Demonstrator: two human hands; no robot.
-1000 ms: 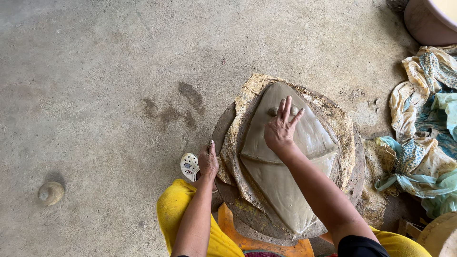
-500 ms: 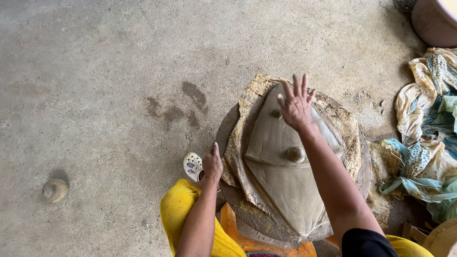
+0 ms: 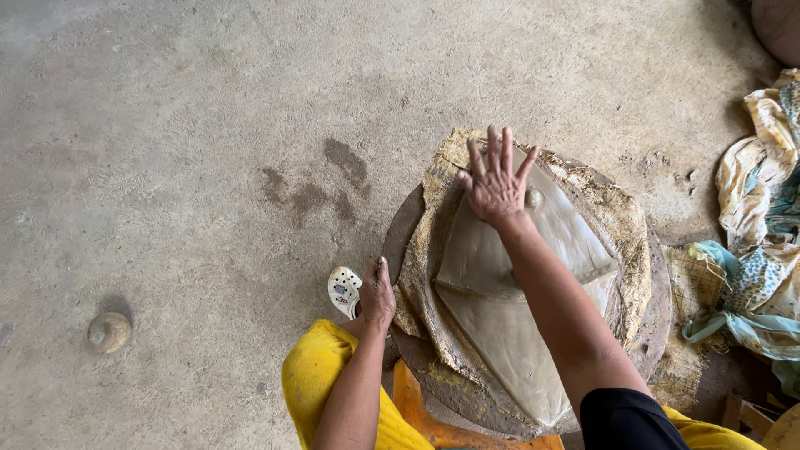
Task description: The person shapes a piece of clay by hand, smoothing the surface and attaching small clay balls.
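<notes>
The right hand (image 3: 495, 185) lies flat w/ fingers spread wide, palm down on the upper end of a grey clay slab (image 3: 508, 308); it grips nothing, just presses on the wet surface. A small round lump or dimple (image 3: 534, 198) shows in the clay just beside the little finger. The slab is kite-shaped, wide near the hand and tapering to a point toward the person's body, w/ a ridge across its middle. It rests on a ragged piece of burlap-like sacking (image 3: 621, 229), which in turn covers a round dark disc (image 3: 403, 240) set on the concrete floor (image 3: 167, 150).

The left hand (image 3: 377, 296) sits at the disc's left edge, fingers curled loosely down over the rim; can't tell if it truly clasps the rim or only rests there. Just beside it is a white perforated shoe (image 3: 344, 291), partly behind the knee in yellow cloth (image 3: 321, 383).

Dark wet marks (image 3: 312, 187) stain the floor left of the disc. A small round stone-like object (image 3: 109, 332) lies well apart at left. Crumpled patterned cloths (image 3: 762, 217) are heaped at right.
</notes>
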